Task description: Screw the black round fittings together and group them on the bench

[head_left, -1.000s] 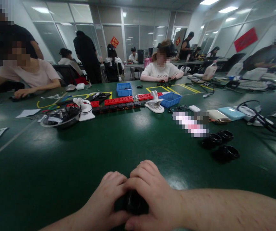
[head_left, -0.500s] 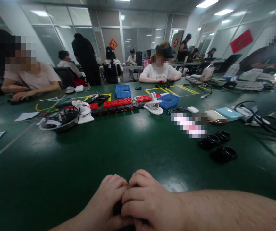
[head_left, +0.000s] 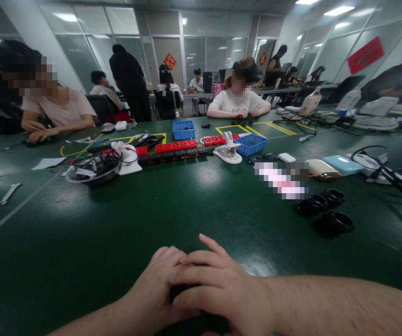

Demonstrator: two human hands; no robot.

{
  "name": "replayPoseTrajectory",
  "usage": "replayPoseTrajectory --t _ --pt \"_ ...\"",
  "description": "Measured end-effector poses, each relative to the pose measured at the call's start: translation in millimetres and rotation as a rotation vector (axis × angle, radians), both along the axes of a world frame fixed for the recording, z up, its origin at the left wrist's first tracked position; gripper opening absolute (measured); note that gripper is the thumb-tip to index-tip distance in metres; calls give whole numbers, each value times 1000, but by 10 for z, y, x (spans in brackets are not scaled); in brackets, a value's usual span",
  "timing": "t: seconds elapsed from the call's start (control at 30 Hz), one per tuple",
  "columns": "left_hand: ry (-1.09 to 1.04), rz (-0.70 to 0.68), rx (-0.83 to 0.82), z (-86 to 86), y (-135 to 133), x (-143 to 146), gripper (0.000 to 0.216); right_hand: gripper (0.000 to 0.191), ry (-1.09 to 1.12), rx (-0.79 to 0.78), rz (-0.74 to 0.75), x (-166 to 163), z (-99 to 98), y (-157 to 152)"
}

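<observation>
My left hand (head_left: 157,284) and my right hand (head_left: 218,284) meet low in the middle of the head view, just above the green table (head_left: 151,210). Between them is a dark thing (head_left: 179,290), mostly covered by fingers, so its kind does not show. My left fingers curl around its far side. Over the top lie several fingers of my right hand, touching the left one, while one right finger sticks up and away. On the table to the right stand several black ring-shaped parts (head_left: 337,223).
Red and black power strips (head_left: 176,147) run across the table's middle, between a metal bowl (head_left: 94,177) and a blue basket (head_left: 251,145). A white clip base (head_left: 228,154) stands beside them. A wrench (head_left: 9,194) lies at left. Co-workers sit opposite.
My right fingers have loosened and spread, with one now raised, and they reach further over my left hand. The whole scene has shifted slightly right in view.
</observation>
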State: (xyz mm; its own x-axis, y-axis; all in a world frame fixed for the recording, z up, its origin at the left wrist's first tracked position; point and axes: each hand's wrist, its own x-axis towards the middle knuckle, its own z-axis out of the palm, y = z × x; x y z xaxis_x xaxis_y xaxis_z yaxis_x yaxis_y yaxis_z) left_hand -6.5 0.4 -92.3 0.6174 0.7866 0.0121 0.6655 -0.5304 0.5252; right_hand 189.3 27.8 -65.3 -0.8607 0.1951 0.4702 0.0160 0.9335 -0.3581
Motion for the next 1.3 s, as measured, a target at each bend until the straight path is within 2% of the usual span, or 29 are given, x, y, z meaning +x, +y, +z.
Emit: replayPoseTrajectory --t 0.07,0.2,0.47,0.57,0.73,0.8,0.93,1.03,1.3 --pt "-1 2 -22 15 -1 1 39 47 70 -61 -92 -5 13 -4" --pt "-25 -3 -60 53 -2 7 35 58 196 -136 -194 -44 -47 -10" --pt "-19 -21 -70 95 6 12 31 62 129 -133 -342 -108 -109 -52" --pt "-11 -7 -63 98 3 16 27 54 97 -118 -319 -110 -126 -50" --pt "-13 1 -53 78 -4 22 19 24 -42 -74 -250 -110 -139 -35" --pt "-12 -3 -52 77 -1 25 16 17 -62 -86 -208 -117 -128 -36" --pt "-3 -1 -59 94 6 43 18 12 -46 -82 -117 -126 -88 -46" --pt "-6 3 -47 97 5 59 18 15 -51 -53 -80 -112 -91 -53" --pt "29 -23 -52 -3 44 -6 20 17 -83 87 -102 -91 -288 -49"
